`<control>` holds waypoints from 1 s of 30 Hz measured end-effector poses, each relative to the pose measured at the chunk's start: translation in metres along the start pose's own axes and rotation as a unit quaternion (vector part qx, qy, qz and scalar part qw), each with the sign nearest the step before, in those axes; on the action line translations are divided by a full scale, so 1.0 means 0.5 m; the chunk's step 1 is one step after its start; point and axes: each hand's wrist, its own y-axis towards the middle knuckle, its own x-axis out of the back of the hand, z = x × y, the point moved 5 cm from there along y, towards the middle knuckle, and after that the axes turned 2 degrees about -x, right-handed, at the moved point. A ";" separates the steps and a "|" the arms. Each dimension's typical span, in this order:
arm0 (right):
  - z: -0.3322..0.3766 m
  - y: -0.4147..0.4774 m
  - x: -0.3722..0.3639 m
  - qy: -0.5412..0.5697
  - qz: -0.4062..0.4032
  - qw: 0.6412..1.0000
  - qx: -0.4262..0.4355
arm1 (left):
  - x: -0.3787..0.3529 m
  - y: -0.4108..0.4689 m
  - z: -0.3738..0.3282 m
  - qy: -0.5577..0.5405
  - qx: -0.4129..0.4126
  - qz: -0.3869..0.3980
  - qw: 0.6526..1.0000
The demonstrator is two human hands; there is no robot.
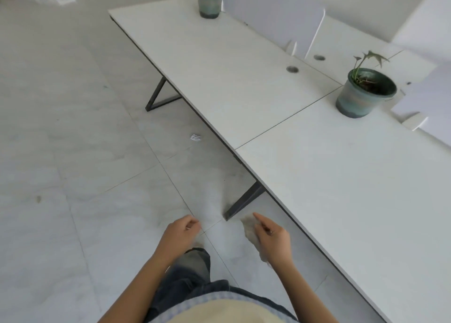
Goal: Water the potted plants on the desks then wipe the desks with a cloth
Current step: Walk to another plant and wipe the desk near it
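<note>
The cloth (pixel 251 232) is pinched in the right hand (pixel 273 237), held over the floor (pixel 73 176) just beside the table (pixel 341 188) edge. The left hand (pixel 179 235) is loosely curled, holding nothing. One pot (pixel 361 96) stands on the near table, another pot (pixel 209 2) at the far end. A paper scrap (pixel 195 137) lies on the floor.
</note>
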 end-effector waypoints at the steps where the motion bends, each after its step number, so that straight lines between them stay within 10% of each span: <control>1: 0.023 0.016 -0.010 0.011 -0.014 1.000 -0.003 | 0.031 0.038 -0.018 0.003 -0.016 0.000 1.000; 16: 0.087 0.160 0.122 0.146 -0.267 0.947 -0.103 | -0.011 0.342 -0.255 0.057 -0.129 0.184 0.973; 30: 0.024 0.479 0.452 0.138 -0.412 0.884 -0.172 | -0.108 0.647 -0.524 0.198 -0.246 0.072 0.946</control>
